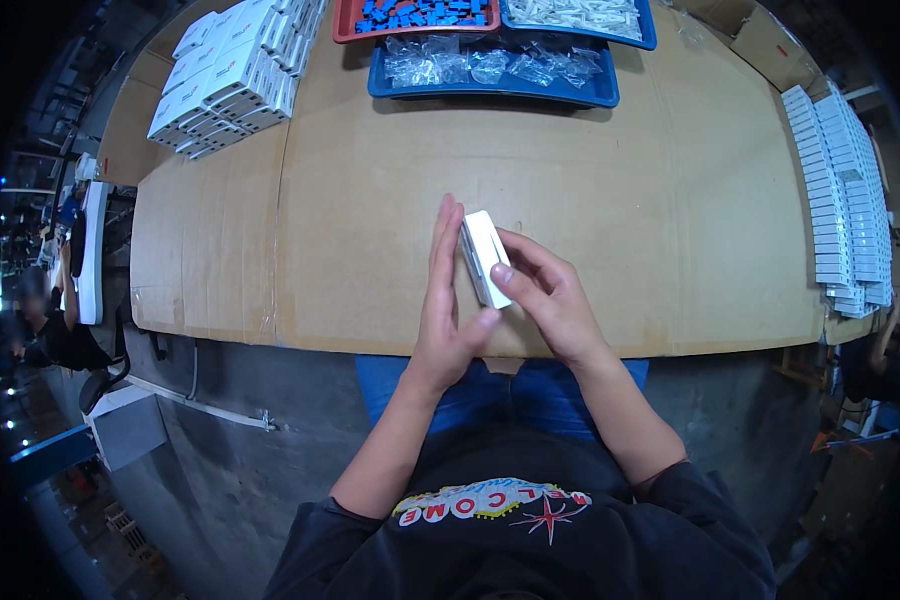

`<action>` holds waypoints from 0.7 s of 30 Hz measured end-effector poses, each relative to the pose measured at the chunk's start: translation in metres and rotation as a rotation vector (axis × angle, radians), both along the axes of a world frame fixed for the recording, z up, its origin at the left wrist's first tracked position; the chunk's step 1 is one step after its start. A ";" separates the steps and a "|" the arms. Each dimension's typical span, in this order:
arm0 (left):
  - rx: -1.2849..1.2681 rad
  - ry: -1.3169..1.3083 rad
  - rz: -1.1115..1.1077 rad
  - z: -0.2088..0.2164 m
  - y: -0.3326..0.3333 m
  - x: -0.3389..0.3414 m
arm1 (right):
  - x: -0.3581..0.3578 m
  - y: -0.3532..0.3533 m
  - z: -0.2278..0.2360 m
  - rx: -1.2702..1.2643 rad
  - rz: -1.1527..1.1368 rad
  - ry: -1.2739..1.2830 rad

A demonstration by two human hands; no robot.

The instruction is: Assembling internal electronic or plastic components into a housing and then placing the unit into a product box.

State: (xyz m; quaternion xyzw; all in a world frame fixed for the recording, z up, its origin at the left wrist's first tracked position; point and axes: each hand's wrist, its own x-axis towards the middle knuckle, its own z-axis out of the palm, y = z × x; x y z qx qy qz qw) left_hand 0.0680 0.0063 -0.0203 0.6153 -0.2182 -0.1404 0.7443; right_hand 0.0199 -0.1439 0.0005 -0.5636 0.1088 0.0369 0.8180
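A small white box [484, 245] is held up on edge above the cardboard-covered table, tilted a little. Its right side is in the grip of my right hand [568, 315], the thumb lying across the near part and the fingers curled behind. My left hand [440, 325] is held flat along the box's left side, fingers stretched out and pointing away from me. The left thumb reaches to the near end of the box. My palm hides part of that left side, and I cannot see inside the box.
Stacked white boxes [225, 75] stand at the far left, and more [835, 190] at the right edge. At the back are a red tray [420, 32] of blue pieces, a blue tray [580, 36] of white pieces and a blue tray [490, 93] of clear plastic bags. Cardboard [530, 150] covers the table.
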 end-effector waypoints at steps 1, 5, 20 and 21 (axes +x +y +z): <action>-0.121 0.136 -0.002 0.001 -0.001 -0.001 | -0.001 0.002 -0.006 -0.024 -0.042 -0.036; -0.142 0.324 0.102 0.009 -0.010 -0.005 | -0.005 0.018 -0.019 -0.192 -0.075 -0.217; -0.064 0.110 0.234 0.015 -0.015 -0.009 | -0.013 0.052 -0.014 -0.571 -0.195 -0.483; -0.074 0.106 0.237 0.015 -0.015 -0.010 | -0.013 0.051 -0.014 -0.611 -0.199 -0.506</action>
